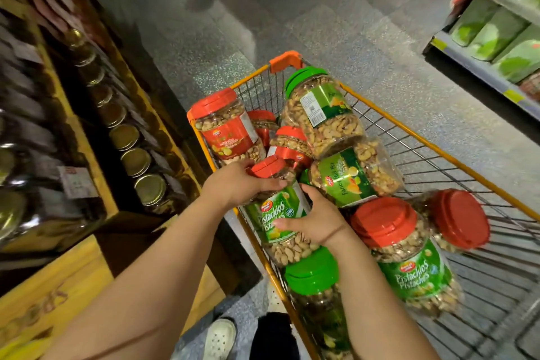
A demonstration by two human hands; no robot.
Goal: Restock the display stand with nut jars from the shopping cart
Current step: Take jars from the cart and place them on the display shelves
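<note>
Both hands hold one pistachio jar (280, 213) at the middle of the frame, over the near left corner of the shopping cart (438, 152). The jar is tilted, its long axis running from the red lid (267, 166) at the upper left down to its base at the lower right, with the green label facing up toward the camera. The left hand (242, 184) comes in from the lower left and curls over the jar's shoulder just under the lid, fingers wrapped across the top. The right hand (314, 221) comes from the lower right and grasps the jar's lower side, thumb lying across the label, fingers hidden behind the jar. Both forearms are bare and stretched forward.

The cart fills the middle and right of the frame, with orange rails and a wire basket. In it lie more nut jars: a red-label jar (228, 128) standing at the far left corner, a tall green-lid jar (318, 111) leaning at the far end, a green-label jar (353, 175) on its side beneath it, a second pistachio jar (409, 257) tilted at the right, and a green-lid jar (315, 286) low in the near corner.

The wooden display stand (73, 266) occupies the left of the frame, carrying a row of gold-lid jars (137, 161). A shelf (496, 23) with green packs stands at the upper right.
</note>
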